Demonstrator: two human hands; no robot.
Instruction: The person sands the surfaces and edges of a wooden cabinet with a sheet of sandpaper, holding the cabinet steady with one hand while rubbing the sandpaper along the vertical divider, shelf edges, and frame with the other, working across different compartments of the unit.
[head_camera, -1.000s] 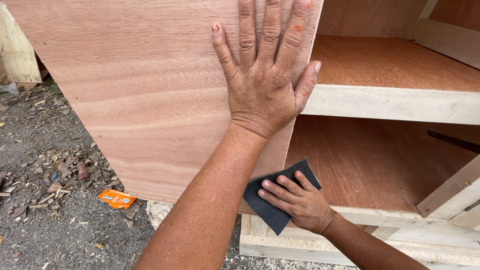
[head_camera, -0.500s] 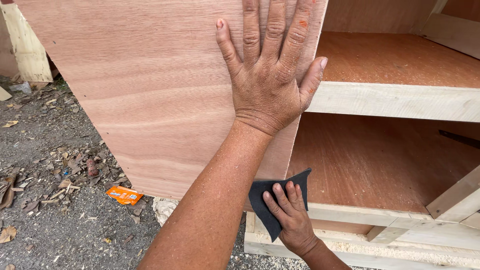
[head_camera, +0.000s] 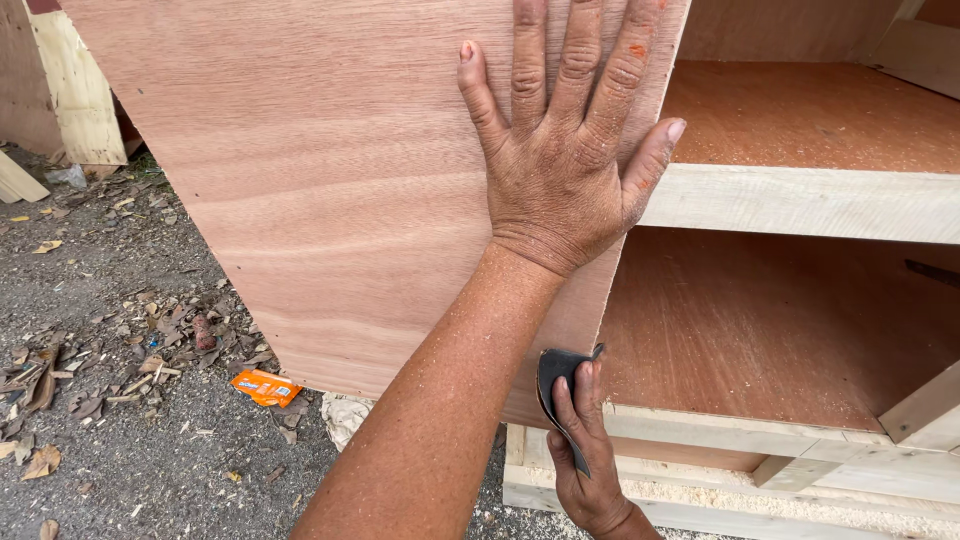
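Left hand (head_camera: 565, 165) flat and spread on the plywood side panel (head_camera: 350, 190), right hand (head_camera: 585, 450) at 6 o'clock pinching dark sandpaper (head_camera: 556, 375) against the panel's front edge; lower edge seemingly mid-sanding, shelves (head_camera: 800, 200) dusty, much likely left.

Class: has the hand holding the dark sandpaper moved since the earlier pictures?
Yes. The right hand with the sandpaper slid left, toward the plywood panel edge.

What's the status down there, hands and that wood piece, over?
Left hand flat on plywood side panel. Right hand pinching dark sandpaper at panel's front edge. Nothing in the way.
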